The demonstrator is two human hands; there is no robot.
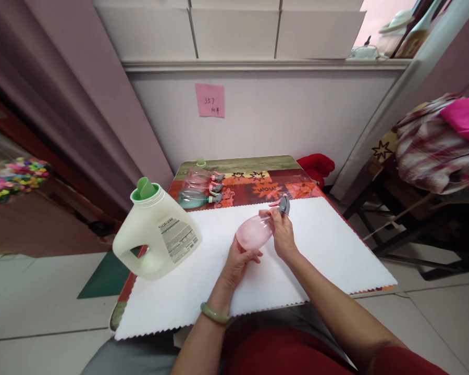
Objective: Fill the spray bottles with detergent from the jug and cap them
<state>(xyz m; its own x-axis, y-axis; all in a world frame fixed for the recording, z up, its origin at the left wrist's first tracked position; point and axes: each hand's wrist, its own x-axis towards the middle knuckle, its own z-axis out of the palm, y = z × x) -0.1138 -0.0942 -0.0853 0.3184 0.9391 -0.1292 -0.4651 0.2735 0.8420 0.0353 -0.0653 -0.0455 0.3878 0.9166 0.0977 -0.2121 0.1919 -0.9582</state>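
Note:
A pink see-through spray bottle (pixel 254 233) is held tilted above the white mat (pixel 320 250). My left hand (pixel 239 259) cups its rounded bottom from below, fingers curled under it. At the neck, my right hand (pixel 283 232) grips the bottle just under its grey spray head (pixel 284 205) and red trigger. A large pale green jug (pixel 156 234) stands uncapped to the left, with a green spout in its mouth. Behind the mat lie several more spray bottles on their sides, among them a teal one (pixel 193 199) and a pink one (pixel 197 179).
The patterned table (pixel 266 182) shows behind the mat, and a small green cap (pixel 200 163) sits at its far edge. A pink note (pixel 210 100) is stuck on the wall. To the right, a plaid cloth (pixel 426 140) lies over dark furniture.

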